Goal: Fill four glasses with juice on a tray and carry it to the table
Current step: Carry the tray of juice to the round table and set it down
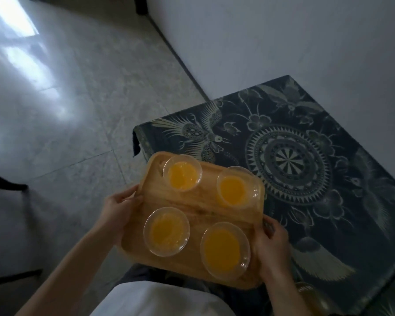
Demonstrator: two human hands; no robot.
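Pale tiled floor across the left, glossy with window glare; plain white wall behind. Against that wall, a worktop draped in a dark cloth printed with birds, flowers and a round medallion.

Held in the air, low and central: a wooden tray, rounded corners, raised rim, its far end overlapping the near left corner of the worktop in this view, not visibly resting on it. Tilted slightly, by the look of it, though the wide lens makes that hard to judge.

Standing on the tray, four clear glasses of orange juice, two by two and apart from one another: far-left glass, far-right glass, near-left glass, near-right glass. All filled, so only the setting-down left.

Handling, as a judgement: stiff tray, moderately heavy once loaded; smooth wood under smooth glass bases, so likely to slide on any tip; open liquid ready to slosh; glass breakable. Best taken at the two opposite side edges, kept level, lowered slowly and flat.

Left hand clamped on the left edge, thumb over the rim, fingers tucked beneath, forearm reaching up from the lower left. Right hand clasping the right edge near the closer corner, thumb on top, fingers curled under, wrist bent inward. Both grips closed on the tray.
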